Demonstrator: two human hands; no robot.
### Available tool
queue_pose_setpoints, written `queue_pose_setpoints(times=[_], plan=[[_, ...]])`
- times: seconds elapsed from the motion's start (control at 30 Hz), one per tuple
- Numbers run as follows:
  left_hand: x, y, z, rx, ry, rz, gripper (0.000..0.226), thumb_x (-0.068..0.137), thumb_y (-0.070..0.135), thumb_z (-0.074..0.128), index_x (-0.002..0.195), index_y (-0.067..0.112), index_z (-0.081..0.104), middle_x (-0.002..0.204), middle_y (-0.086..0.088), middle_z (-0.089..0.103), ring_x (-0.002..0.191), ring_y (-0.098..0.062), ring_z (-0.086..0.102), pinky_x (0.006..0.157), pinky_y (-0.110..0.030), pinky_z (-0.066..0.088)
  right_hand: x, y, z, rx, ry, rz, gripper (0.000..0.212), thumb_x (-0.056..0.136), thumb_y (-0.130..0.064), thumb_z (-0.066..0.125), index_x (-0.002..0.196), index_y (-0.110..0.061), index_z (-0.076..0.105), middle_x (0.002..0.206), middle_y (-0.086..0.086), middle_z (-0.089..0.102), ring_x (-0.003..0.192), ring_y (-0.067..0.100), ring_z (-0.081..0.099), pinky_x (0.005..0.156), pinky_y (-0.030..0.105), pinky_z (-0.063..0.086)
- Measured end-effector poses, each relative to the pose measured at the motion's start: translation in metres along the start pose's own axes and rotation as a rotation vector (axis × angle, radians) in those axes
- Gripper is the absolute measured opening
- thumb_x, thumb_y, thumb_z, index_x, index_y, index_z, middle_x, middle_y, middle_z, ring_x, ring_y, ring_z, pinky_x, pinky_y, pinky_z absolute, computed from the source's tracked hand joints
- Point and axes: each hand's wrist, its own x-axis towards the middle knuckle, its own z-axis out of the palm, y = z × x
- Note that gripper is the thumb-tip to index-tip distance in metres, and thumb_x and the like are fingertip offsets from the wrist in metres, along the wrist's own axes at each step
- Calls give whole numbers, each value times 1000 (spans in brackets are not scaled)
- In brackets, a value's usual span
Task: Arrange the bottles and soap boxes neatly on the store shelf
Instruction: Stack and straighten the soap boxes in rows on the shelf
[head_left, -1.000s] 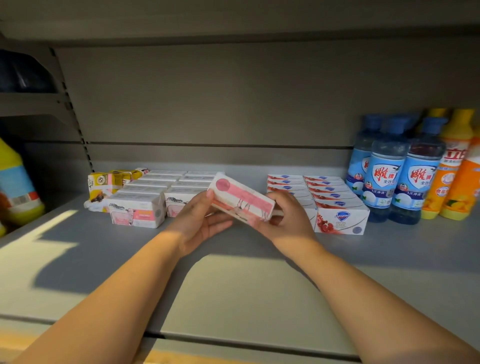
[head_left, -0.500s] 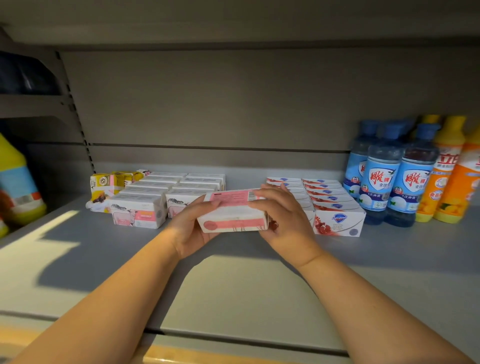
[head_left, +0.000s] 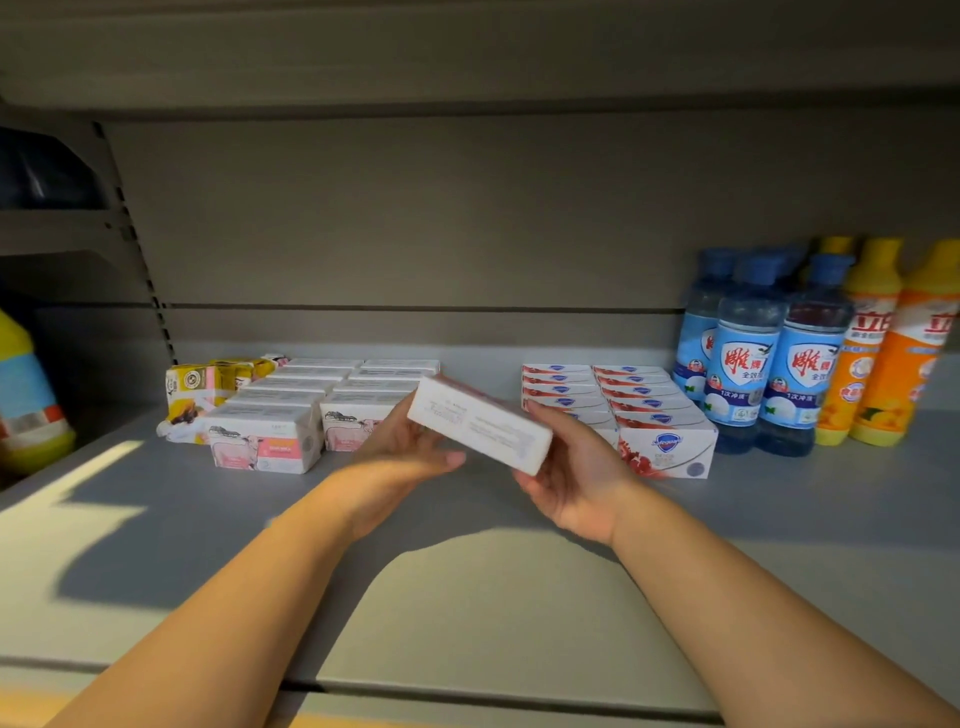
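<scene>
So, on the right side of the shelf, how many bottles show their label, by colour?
Blue bottles: 3
Orange bottles: 2
Total: 5
A yellow cap behind them shows no label, so it is not counted.

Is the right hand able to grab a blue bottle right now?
Probably not yet. The right hand is busy holding the white soap box together with the left hand. The path looks free, though: only low red soap boxes sit between it and the blue bottles.
</scene>
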Motion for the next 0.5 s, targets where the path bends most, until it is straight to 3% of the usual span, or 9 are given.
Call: queue_pose_setpoints(times=[0.07, 0.2, 0.3, 0.37, 0.43, 0.5], plan=[[0, -1, 4, 152, 95, 1, 71, 74, -9, 71, 126, 33, 47, 133, 6, 55, 120, -4, 54, 93, -23, 48, -2, -4, -4, -7, -65, 170, 40, 73, -43, 62, 87, -7, 72, 51, 5, 58, 36, 10, 56, 30, 18, 45], [-3, -2, 8, 297, 185, 48, 52, 57, 9, 85, 104, 16, 62, 102, -1, 73, 99, -16, 67, 81, -25, 54, -3, -3, -7, -184, -85, 318, 59, 81, -61, 47, 83, -7, 71, 45, 1, 53, 32, 6, 53, 29, 14, 42], [-2, -2, 12, 250, 237, 80, 44, 54, 28, 78, 95, 21, 66, 90, 8, 75, 87, -8, 69, 70, -15, 51, 4, 5, -4, -329, -12, 172, 74, 87, -69, 32, 90, -4, 68, 53, 11, 62, 40, 16, 61, 33, 20, 47], [1, -4, 13, 170, 305, 53, 46, 55, 35, 76, 96, 17, 67, 91, 3, 75, 88, -13, 70, 74, -22, 53, 10, 8, 0, -358, 60, -5, 68, 89, -67, 29, 91, -11, 67, 65, 14, 70, 52, 26, 68, 40, 26, 52], [3, -6, 12, 73, 357, -34, 47, 57, 39, 73, 96, 15, 67, 90, 0, 75, 88, -19, 69, 74, -29, 55, 13, 8, 5, -349, 113, -154, 53, 91, -61, 35, 94, -17, 64, 72, 11, 73, 58, 29, 69, 46, 31, 55], [5, -6, 12, -23, 342, -149, 45, 62, 40, 70, 99, 16, 66, 87, -1, 74, 82, -19, 69, 62, -28, 56, 18, 13, 4, -434, 84, -349, 39, 86, -52, 55, 107, -20, 58, 80, 5, 73, 62, 25, 70, 54, 31, 57]])
